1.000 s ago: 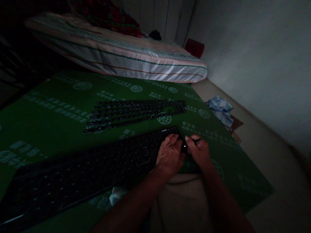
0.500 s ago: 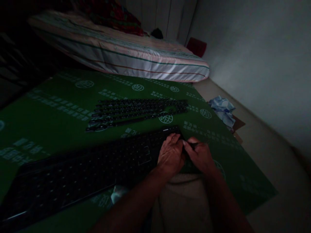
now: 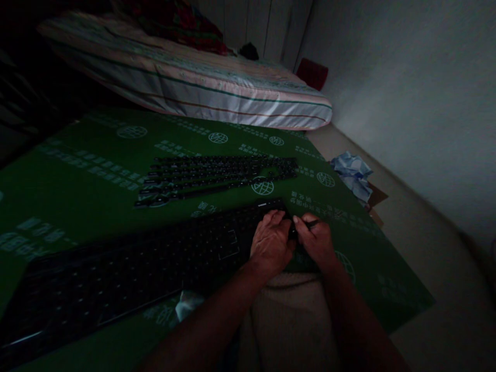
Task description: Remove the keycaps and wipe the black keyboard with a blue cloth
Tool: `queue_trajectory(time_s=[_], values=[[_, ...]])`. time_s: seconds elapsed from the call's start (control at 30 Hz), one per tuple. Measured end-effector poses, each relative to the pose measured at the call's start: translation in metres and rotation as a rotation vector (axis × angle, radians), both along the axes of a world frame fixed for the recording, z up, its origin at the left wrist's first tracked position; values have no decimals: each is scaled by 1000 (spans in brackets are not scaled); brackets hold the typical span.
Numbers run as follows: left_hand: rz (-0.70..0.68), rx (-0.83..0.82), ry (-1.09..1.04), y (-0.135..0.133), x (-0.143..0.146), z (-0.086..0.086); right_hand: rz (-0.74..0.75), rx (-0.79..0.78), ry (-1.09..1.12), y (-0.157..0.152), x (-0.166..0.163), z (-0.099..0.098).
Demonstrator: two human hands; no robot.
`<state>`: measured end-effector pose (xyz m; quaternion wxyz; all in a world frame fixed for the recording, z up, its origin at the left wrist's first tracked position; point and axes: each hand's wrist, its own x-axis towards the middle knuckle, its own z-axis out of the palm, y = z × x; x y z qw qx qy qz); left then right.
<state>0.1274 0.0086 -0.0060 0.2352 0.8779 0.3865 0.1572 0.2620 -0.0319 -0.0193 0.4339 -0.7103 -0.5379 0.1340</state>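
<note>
A long black keyboard (image 3: pixel 127 268) lies across a green printed mat (image 3: pixel 77 175) in a dim room. My left hand (image 3: pixel 271 243) rests curled on the keyboard's right end, fingers pressed down on its far corner. Beside it, touching, my right hand (image 3: pixel 315 240) is closed around a thin dark tool (image 3: pixel 312 223) whose tip points at the keyboard's right edge. Beyond the keyboard, rows of loose black keycaps (image 3: pixel 217 173) are laid out on the mat.
A striped mattress (image 3: pixel 194 88) lies at the back, with a dark red cloth on it. Crumpled pale blue paper (image 3: pixel 352 173) sits on the floor right of the mat, near the wall. A pale scrap (image 3: pixel 186 310) peeks from under the keyboard's near edge.
Both hands stay at the keyboard's right end with small shifts. The small bright glint seen between them a second ago is no longer visible.
</note>
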Motion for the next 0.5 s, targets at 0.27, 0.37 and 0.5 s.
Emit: queue_trajectory(time_s=[0.27, 0.37, 0.5], values=[[47, -12, 11, -3, 6, 4, -43, 26, 45, -1, -2, -1], [61, -4, 3, -3, 7, 4, -62, 37, 50, -1, -4, 1], [63, 10, -8, -3, 7, 3, -83, 48, 71, -2, -6, 3]])
